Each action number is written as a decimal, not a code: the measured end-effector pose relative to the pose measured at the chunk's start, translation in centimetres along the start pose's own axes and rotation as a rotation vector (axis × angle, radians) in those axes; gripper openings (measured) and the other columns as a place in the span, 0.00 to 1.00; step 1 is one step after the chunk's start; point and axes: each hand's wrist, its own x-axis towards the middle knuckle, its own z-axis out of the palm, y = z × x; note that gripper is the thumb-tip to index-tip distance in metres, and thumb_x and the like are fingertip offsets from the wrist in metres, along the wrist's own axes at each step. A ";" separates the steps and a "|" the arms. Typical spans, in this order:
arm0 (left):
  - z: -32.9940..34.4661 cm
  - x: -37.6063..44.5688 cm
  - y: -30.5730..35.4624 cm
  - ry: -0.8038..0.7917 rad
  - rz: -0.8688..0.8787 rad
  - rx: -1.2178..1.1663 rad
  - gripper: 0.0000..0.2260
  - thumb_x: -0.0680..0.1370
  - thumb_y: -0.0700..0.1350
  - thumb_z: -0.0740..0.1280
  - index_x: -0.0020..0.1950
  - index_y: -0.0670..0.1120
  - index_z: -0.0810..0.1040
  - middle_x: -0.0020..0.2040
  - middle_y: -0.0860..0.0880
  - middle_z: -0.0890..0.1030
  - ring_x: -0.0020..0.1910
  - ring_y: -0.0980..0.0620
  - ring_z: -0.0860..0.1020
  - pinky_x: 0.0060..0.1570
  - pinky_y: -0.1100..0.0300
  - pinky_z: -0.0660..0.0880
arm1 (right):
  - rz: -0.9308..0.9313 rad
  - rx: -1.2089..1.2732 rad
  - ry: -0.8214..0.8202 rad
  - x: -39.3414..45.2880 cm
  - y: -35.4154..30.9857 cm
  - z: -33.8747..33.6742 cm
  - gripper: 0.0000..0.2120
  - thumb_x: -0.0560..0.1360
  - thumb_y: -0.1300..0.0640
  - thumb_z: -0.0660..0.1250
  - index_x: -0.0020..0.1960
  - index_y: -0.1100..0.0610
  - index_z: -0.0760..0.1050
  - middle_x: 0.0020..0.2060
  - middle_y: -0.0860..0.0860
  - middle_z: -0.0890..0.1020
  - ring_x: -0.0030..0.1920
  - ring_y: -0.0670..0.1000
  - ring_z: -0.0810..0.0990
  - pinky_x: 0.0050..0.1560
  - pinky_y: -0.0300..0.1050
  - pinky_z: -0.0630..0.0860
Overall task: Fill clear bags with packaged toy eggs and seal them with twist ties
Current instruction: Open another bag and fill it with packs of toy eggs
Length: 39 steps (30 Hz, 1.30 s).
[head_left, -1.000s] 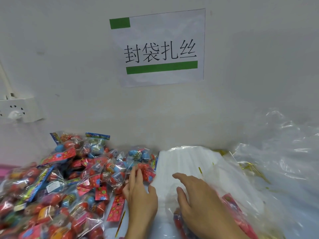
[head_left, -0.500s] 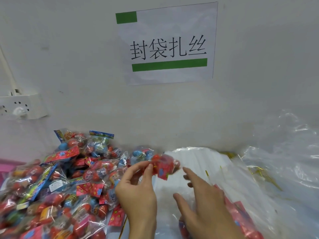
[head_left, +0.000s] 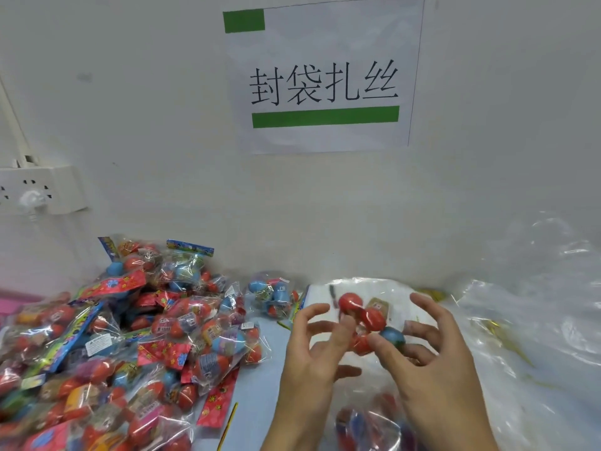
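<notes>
A clear packet of toy eggs (head_left: pixel 367 317), with red eggs and one blue egg, is held up between my two hands over the table. My left hand (head_left: pixel 309 356) pinches its left side with fingers spread. My right hand (head_left: pixel 432 366) holds its right side, thumb against the blue egg. Below my right hand lies a clear bag (head_left: pixel 370 424) with several packets in it. A big pile of egg packets (head_left: pixel 130 336) covers the table on the left. A gold twist tie (head_left: pixel 228 424) lies beside the pile.
A stack of flat clear bags (head_left: pixel 383 286) lies behind my hands by the wall. Crumpled clear plastic (head_left: pixel 536 304) fills the right side, with yellow ties (head_left: pixel 434 292) at its edge. A socket strip (head_left: pixel 39 190) and a paper sign (head_left: pixel 325 76) hang on the wall.
My left hand took a packet from the pile's edge and carried it right. My right hand rose from the bag and now holds the packet too.
</notes>
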 end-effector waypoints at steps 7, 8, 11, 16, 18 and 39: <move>-1.0 0.8 -0.4 0.048 -0.004 0.075 0.08 0.75 0.41 0.71 0.53 0.43 0.83 0.46 0.42 0.86 0.43 0.42 0.86 0.41 0.50 0.81 | -0.038 -0.157 -0.020 0.1 0.7 0.1 0.31 0.66 0.63 0.81 0.54 0.33 0.74 0.45 0.43 0.81 0.39 0.45 0.84 0.39 0.36 0.77; -1.3 0.9 -0.5 0.029 -0.022 0.068 0.08 0.75 0.42 0.71 0.53 0.42 0.84 0.46 0.42 0.86 0.43 0.43 0.86 0.42 0.50 0.81 | -0.037 -0.163 -0.002 0.2 0.8 0.0 0.31 0.67 0.63 0.81 0.53 0.32 0.73 0.45 0.43 0.81 0.39 0.46 0.84 0.41 0.38 0.77; -1.9 1.1 -0.3 -0.011 -0.042 -0.017 0.10 0.73 0.44 0.68 0.49 0.45 0.87 0.46 0.42 0.87 0.41 0.47 0.85 0.38 0.55 0.81 | -0.047 -0.142 0.044 0.6 0.9 -0.5 0.28 0.69 0.63 0.79 0.51 0.32 0.73 0.45 0.43 0.81 0.40 0.48 0.85 0.45 0.43 0.78; -2.0 1.0 -0.2 0.047 0.003 0.045 0.14 0.80 0.38 0.64 0.44 0.49 0.88 0.43 0.43 0.87 0.41 0.48 0.85 0.37 0.58 0.79 | -0.076 -0.224 0.055 0.7 1.2 -0.7 0.25 0.70 0.60 0.79 0.51 0.35 0.71 0.48 0.41 0.78 0.43 0.42 0.81 0.43 0.39 0.76; -2.3 1.1 -0.1 0.209 0.089 0.091 0.14 0.81 0.38 0.64 0.43 0.47 0.88 0.40 0.47 0.87 0.38 0.53 0.85 0.35 0.62 0.79 | -0.176 -0.299 0.085 0.4 1.2 -0.4 0.23 0.71 0.61 0.78 0.52 0.37 0.72 0.50 0.40 0.76 0.45 0.38 0.80 0.45 0.39 0.78; -0.9 -0.1 0.7 0.204 0.306 0.344 0.15 0.80 0.36 0.65 0.49 0.55 0.84 0.52 0.56 0.85 0.47 0.58 0.82 0.51 0.57 0.81 | 0.118 0.092 0.019 1.2 1.3 -0.7 0.12 0.81 0.47 0.62 0.47 0.51 0.80 0.36 0.46 0.87 0.36 0.48 0.87 0.32 0.36 0.77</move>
